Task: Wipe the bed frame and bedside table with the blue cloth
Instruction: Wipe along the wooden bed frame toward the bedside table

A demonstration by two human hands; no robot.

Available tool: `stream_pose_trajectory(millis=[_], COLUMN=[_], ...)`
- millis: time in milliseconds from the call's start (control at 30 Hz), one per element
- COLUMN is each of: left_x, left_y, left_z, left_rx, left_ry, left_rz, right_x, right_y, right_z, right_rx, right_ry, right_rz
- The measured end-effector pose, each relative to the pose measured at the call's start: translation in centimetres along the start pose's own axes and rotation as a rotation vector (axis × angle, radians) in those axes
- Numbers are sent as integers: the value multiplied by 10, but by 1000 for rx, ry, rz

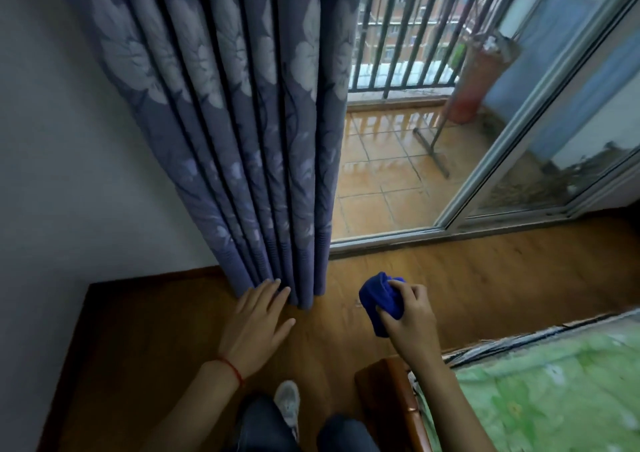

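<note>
Cloths: one blue cloth (381, 301), soft, bunched.
Right hand (408, 316): gripping it.
Left hand (256, 320): spreading flat.
Bed frame (388, 399): one glossy wooden corner showing.

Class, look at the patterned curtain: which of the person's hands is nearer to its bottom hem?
Left. The left hand lies open with its fingertips at the curtain hem. The right hand grips the blue cloth farther right, over the wooden floor.

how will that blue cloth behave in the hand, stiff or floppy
Probably floppy: the blue cloth is bunched and folded in the right hand, with one end drooping below the grip. Likely light, since one hand holds it aloft. Its plush-looking surface suggests it won't slip.
</note>
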State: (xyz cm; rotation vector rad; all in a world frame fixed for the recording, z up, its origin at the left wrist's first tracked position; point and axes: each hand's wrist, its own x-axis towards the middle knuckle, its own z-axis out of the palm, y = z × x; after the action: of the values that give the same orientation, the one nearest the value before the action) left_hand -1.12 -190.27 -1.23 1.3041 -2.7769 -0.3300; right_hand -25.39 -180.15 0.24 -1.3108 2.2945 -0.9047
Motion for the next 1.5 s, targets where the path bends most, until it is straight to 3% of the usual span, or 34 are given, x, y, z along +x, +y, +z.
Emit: stream_pose_trajectory(millis=[433, 700, 1167, 1500], left_x=[167, 282, 449, 573], left_y=[43, 124, 294, 394], left_z=[16, 28, 64, 79], left_rx=[-3, 28, -12, -53], left_ry=[-84, -138, -163, -195], left_rz=[423, 707, 1189, 1363], right_x=[58, 87, 114, 194], right_y=[47, 99, 172, 225], right_z=[-25, -71, -136, -194], right_rx=[32, 68, 141, 109], right_ry=[184, 394, 773, 956], right_rz=[332, 528, 1057, 1138])
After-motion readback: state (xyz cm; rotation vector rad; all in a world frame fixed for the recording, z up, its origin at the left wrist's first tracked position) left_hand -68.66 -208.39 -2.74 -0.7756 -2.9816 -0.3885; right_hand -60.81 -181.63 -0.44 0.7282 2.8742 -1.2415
